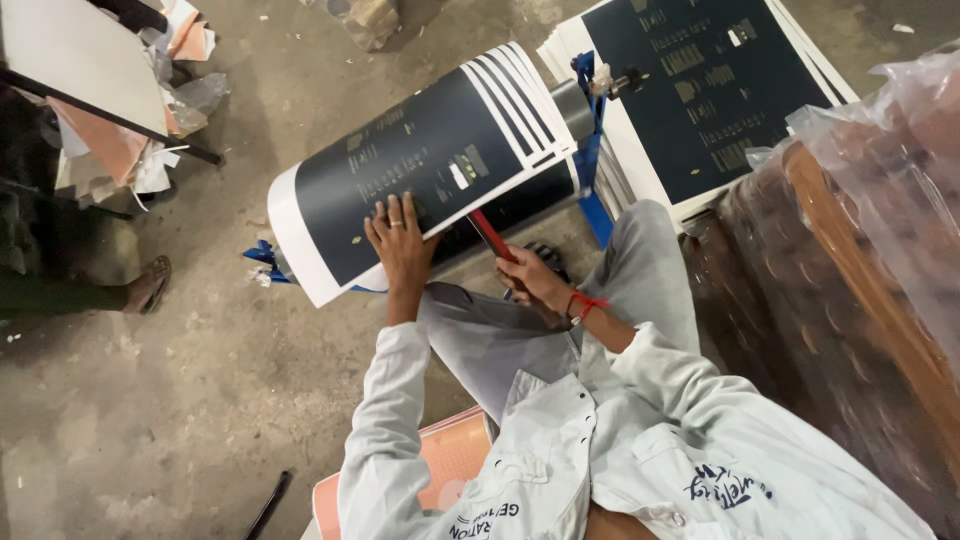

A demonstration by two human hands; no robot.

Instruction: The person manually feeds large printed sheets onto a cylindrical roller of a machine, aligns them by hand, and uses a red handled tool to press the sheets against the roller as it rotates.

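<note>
A large dark blue printed sheet (420, 160) with white borders lies curled over a grey roller (572, 105) on a blue frame (592, 190). My left hand (400, 245), with a ring on one finger, presses flat on the sheet's near edge. My right hand (535, 282), a red thread round its wrist, grips a red-handled tool (490, 235) whose tip goes in under the sheet's edge beside the roller. Both sleeves are pale, and my grey trouser knee sits just below the hands.
A stack of similar dark blue sheets (710, 90) lies at the top right. A plastic-wrapped brown bundle (850, 250) fills the right side. Scrap paper and a board (110, 90) sit top left, another person's sandalled foot (150, 285) at left, an orange sheet (450, 460) near me.
</note>
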